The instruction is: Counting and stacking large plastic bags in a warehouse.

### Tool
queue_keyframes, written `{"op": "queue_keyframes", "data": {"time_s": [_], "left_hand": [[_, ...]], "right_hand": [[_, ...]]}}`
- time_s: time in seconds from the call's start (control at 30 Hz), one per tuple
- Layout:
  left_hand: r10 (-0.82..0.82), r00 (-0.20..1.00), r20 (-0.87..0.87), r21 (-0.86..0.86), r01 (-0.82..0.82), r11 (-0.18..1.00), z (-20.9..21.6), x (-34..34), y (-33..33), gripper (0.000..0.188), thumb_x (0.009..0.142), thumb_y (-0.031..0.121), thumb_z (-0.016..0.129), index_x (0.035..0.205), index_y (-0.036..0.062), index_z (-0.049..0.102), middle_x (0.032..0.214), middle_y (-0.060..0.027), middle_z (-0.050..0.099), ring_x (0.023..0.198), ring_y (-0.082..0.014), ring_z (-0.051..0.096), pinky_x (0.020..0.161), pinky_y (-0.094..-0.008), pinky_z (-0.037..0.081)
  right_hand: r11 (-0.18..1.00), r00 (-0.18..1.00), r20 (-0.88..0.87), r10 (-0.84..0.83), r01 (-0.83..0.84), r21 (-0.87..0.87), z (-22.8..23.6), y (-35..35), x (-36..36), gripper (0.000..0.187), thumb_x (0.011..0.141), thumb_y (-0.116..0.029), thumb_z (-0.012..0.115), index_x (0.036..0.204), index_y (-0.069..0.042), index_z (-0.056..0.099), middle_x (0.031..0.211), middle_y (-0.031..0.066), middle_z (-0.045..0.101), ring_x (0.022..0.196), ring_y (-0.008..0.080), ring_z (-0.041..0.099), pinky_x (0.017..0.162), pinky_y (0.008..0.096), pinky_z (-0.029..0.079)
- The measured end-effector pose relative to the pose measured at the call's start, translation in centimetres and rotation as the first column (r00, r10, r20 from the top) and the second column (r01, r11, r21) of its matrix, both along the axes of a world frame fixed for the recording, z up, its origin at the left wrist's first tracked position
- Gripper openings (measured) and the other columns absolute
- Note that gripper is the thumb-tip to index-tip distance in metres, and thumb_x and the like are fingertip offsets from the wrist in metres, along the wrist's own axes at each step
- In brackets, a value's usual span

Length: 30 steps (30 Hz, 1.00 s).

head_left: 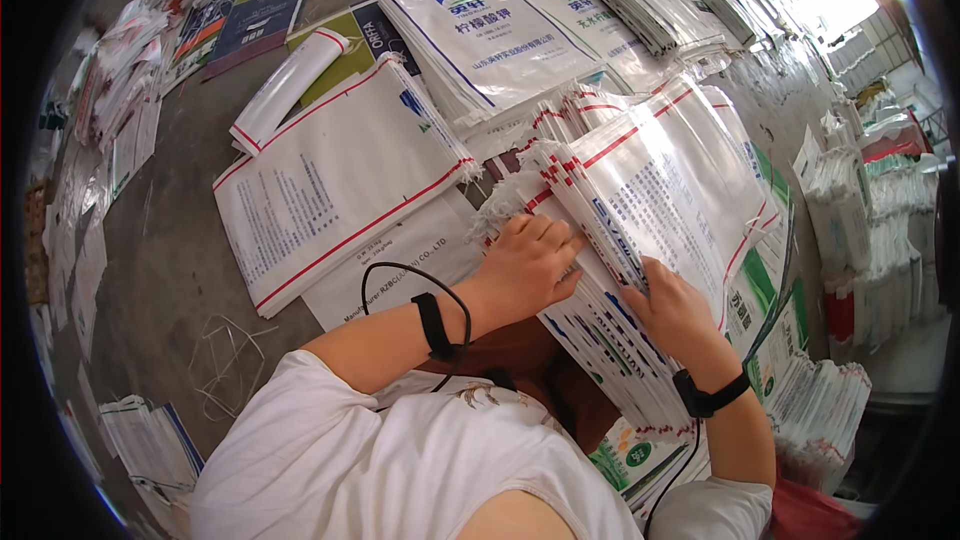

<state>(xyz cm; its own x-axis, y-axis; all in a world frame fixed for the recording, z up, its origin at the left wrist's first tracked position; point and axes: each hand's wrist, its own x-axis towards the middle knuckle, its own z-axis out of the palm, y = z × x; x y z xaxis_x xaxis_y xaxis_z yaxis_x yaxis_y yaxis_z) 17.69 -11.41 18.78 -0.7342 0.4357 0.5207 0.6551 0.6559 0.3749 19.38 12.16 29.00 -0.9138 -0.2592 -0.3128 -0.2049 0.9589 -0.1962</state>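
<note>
A thick stack of white woven bags (655, 180) with red stripes and blue print lies in front of me, its upper bags folded over. My left hand (535, 262) is closed with curled fingers at the frayed left edge of the stack, and the bag layers partly hide its fingertips. Farther right, my right hand (672, 308) grips the folded edge of the upper bags, thumb on the near side. Below both hands, the layered edges of the lower bags (615, 350) show. Each wrist wears a black strap with a cable.
To the left lies another flat pile of red-striped bags (340, 180), with a rolled bag (290, 90) at its far edge. Blue-printed bags (490, 35) are piled beyond. Bundled stacks (840, 200) stand at the right. Loose white strings (228, 360) lie on the grey floor.
</note>
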Motion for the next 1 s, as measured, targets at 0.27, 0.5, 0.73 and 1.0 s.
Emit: {"op": "queue_keyframes", "data": {"time_s": [0.27,0.5,0.73,1.0], "left_hand": [[0.001,0.999,-0.045,0.02,0.0,1.0,-0.7,-0.4,0.2,0.04,0.086,0.032,0.072,0.119,0.0101,0.07,0.097,-0.003,0.054,0.097,-0.0227,0.053,0.091,-0.0398,0.041],[-0.027,0.997,-0.077,-0.019,0.026,0.999,-1.5,-1.0,-0.5,0.026,0.083,0.033,0.077,0.099,0.013,0.073,0.098,-0.0025,0.056,0.096,-0.0232,0.054,0.088,-0.0402,0.041],[-0.04,0.998,-0.054,0.046,0.043,0.998,-1.1,-1.4,-0.7,0.023,0.078,0.023,0.081,0.095,0.0108,0.071,0.096,-0.0044,0.061,0.09,-0.027,0.058,0.076,-0.0424,0.048],[-0.11,0.988,-0.106,0.054,0.117,0.992,0.1,-3.9,-0.2,0.021,0.08,0.021,0.081,0.093,0.0081,0.069,0.087,-0.0059,0.063,0.081,-0.0271,0.061,0.073,-0.0411,0.05]], "right_hand": [[0.994,0.988,-0.147,0.053,-0.038,0.103,-1.2,0.3,0.5,0.052,0.093,-0.03,0.067,0.132,0.0,0.051,0.102,0.0211,0.07,0.093,0.0385,0.07,0.076,0.0482,0.057],[0.967,0.958,-0.165,0.236,-0.214,0.139,-2.2,2.2,2.7,0.04,0.087,-0.007,0.06,0.124,0.004,0.051,0.087,0.0177,0.068,0.072,0.0368,0.07,0.064,0.0462,0.056],[0.976,0.974,-0.118,0.195,-0.181,0.121,-1.3,0.5,2.0,0.041,0.091,-0.014,0.064,0.124,0.006,0.051,0.09,0.0207,0.07,0.073,0.0372,0.07,0.065,0.0447,0.056],[0.999,0.999,-0.027,-0.02,0.019,-0.044,0.4,1.2,2.2,0.058,0.095,-0.029,0.067,0.139,0.003,0.047,0.111,0.0236,0.068,0.102,0.04,0.067,0.087,0.0475,0.053]]}}
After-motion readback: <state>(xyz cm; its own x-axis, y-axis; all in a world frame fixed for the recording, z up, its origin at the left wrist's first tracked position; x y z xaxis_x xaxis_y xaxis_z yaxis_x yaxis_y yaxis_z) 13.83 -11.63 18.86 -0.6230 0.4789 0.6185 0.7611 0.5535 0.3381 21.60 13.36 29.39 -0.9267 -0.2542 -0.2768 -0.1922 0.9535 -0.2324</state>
